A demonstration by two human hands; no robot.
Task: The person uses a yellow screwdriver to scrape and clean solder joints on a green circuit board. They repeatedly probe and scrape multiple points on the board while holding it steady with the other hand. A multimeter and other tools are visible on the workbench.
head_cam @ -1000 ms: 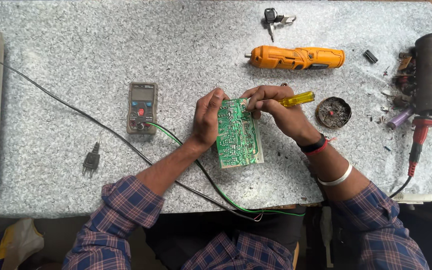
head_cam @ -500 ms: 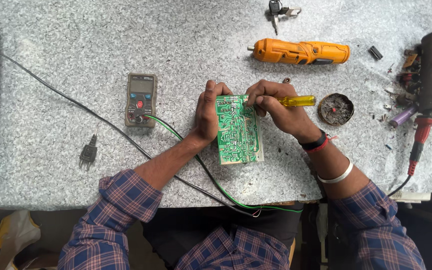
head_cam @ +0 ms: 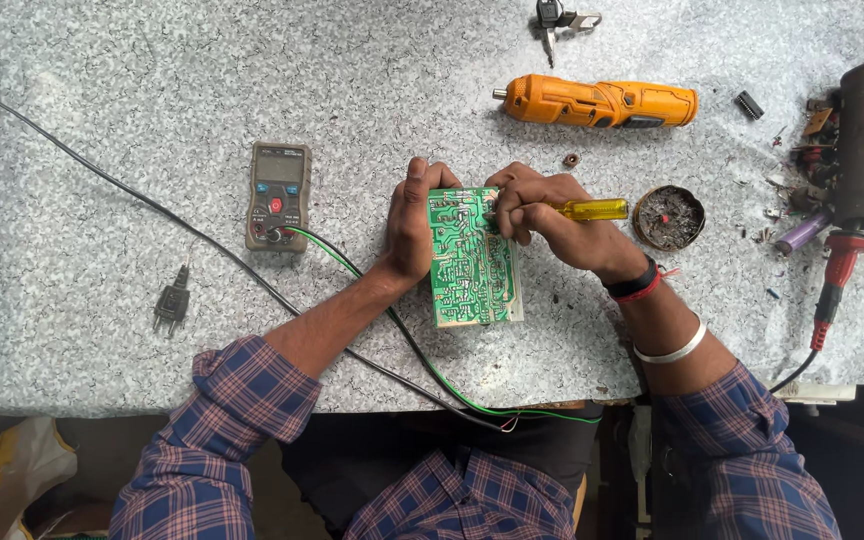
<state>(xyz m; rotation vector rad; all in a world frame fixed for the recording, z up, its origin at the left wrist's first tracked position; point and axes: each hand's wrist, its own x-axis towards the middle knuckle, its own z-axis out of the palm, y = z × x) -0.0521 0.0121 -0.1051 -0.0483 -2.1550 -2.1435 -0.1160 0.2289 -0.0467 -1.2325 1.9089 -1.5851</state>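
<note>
Fingers (head_cam: pixel 414 195) of left hand (head_cam: pixel 410 235) clamp one circuit board (head_cam: pixel 472 260); right hand (head_cam: pixel 542 210) grips one yellow-handled screwdriver (head_cam: pixel 592 209).

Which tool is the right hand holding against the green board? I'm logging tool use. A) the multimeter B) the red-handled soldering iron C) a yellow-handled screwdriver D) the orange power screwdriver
C: the right hand grips the yellow-handled screwdriver with its tip at the board, while the orange power screwdriver, soldering iron and multimeter lie untouched on the table.
</note>
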